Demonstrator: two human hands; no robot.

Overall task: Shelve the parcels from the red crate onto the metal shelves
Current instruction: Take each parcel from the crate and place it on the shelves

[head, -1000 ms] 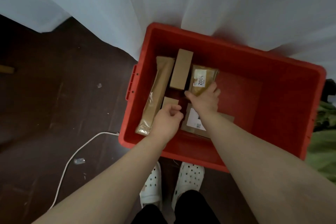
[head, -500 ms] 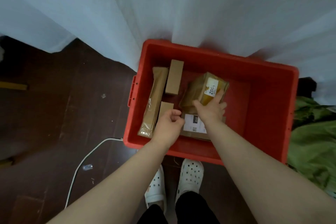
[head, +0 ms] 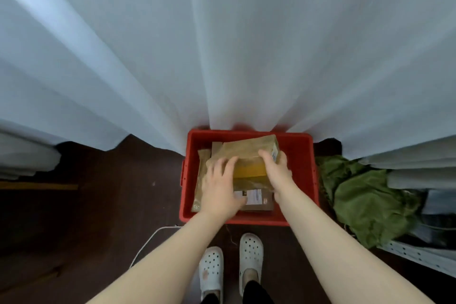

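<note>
The red crate [head: 299, 145] stands on the dark floor under a white curtain. A brown plastic-wrapped parcel [head: 249, 153] is lifted above the crate's middle. My right hand [head: 275, 170] grips its right end, fingers curled round the edge by a white label. My left hand [head: 220, 186] lies flat on its left side with straight fingers. Under it a flat parcel with a white label [head: 255, 197] lies on the crate floor. A long wrapped parcel [head: 199, 180] lies along the crate's left wall, and a small cardboard box [head: 216, 147] shows at the back.
The white curtain [head: 222, 44] hangs right behind the crate. Green cloth [head: 365, 197] is heaped to the right, beside a perforated metal shelf rail [head: 419, 255]. A white cable [head: 150, 242] runs over the floor at the left. My white shoes [head: 250, 254] stand just before the crate.
The right hand has lifted the labelled wrapped parcel up out of the crate. The left hand has let go of the small box and moved onto the parcel. The view has tilted up.
</note>
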